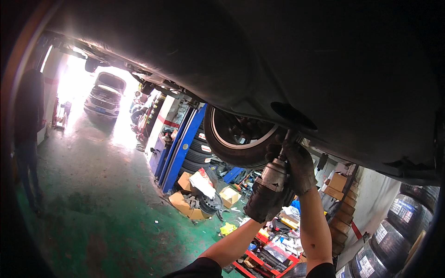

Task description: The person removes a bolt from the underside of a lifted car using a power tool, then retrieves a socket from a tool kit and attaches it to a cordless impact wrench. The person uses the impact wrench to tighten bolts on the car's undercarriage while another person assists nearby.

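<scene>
Overhead is the dark underside of a raised car [333, 69], with a dark oval opening [293, 116]. A silver-and-black impact wrench [273, 176] points upward, its extension reaching toward the underside beside that opening. My left hand [262, 206], in a dark glove, grips the lower body of the wrench. My right hand [300, 169], also gloved, is closed around the upper front of the tool and extension. A wheel with a tire [232, 151] hangs just behind the wrench. The tip of the extension is hard to make out.
A blue lift post [178, 155], stacked tires [194, 155] and cardboard boxes [231, 197] stand behind. A red cart [259, 262] holds clutter. More tires [384, 245] stand right, near stairs [342, 222]. A white car [102, 99] stands in the doorway; a person [28, 129] stands left.
</scene>
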Available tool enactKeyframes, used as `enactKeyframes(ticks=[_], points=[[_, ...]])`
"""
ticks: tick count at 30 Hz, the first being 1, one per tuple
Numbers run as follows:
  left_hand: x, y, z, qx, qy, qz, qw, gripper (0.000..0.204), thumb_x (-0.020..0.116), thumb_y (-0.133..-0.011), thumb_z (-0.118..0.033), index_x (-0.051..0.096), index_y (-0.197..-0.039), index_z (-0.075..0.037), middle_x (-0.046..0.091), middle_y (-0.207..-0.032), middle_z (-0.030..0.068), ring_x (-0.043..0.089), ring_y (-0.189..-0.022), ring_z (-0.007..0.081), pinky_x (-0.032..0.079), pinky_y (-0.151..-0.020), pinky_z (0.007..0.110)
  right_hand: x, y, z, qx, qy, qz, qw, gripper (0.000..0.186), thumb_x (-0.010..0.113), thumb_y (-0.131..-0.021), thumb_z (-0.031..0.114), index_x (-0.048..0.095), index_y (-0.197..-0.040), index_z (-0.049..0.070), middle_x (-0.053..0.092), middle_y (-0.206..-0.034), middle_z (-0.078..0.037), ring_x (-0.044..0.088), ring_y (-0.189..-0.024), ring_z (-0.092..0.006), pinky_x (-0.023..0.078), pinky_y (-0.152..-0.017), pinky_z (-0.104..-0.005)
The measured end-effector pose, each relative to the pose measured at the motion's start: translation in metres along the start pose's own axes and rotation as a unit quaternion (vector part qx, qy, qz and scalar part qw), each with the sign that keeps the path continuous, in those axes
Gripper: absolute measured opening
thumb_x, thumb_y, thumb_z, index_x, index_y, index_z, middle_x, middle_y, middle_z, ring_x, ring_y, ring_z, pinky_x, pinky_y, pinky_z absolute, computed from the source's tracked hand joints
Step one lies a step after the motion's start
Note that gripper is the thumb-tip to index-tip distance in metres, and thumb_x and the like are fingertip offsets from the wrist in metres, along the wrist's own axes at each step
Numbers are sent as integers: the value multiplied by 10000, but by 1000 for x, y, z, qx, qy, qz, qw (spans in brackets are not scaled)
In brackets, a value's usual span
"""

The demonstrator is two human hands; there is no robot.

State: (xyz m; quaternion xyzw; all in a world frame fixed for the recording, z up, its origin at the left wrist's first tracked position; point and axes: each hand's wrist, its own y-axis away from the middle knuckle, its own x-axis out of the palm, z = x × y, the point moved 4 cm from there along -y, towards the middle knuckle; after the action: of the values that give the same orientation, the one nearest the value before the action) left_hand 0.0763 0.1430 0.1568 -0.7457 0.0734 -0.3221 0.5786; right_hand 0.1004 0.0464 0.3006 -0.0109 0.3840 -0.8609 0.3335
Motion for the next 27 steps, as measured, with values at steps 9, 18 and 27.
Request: enactKeyframes(ticks=[9, 18, 27], points=[[3, 3, -7, 10, -14, 18, 1000, 204, 623, -1051, -146, 565, -1241, -104, 543, -1103, 11, 506, -1031, 156, 437, -912, 320, -1, -2, 0, -2, -18, -10, 1000, 412, 649, -1027, 334, 635, -1295, 22, 743, -1090, -123, 726, -938, -195, 596, -845, -331], [6, -1, -1, 45, -124, -12, 991, 344, 617, -1046, -162, 511, -1366, -91, 527, -1275, 50, 469, -1201, 200, 382, -1053, 347, -7, -7, -2, -15, -7, 16, 1000, 387, 635, -1036, 306, 630, -1290, 14, 742, -1086, -127, 731, -919, -212, 599, -841, -340], [-51, 12, 0, 86, -268, -45, 959, 589, 591, -1042, -153, 359, -1573, -50, 412, -1575, 79, 365, -1457, 225, 284, -1233, 361, -9, -16, -21, -272, 387, -30, 880, 310, 528, -1053, 302, 668, -1258, 115, 688, -1102, -236, 664, -1035, -430, 524, -940, -466]])
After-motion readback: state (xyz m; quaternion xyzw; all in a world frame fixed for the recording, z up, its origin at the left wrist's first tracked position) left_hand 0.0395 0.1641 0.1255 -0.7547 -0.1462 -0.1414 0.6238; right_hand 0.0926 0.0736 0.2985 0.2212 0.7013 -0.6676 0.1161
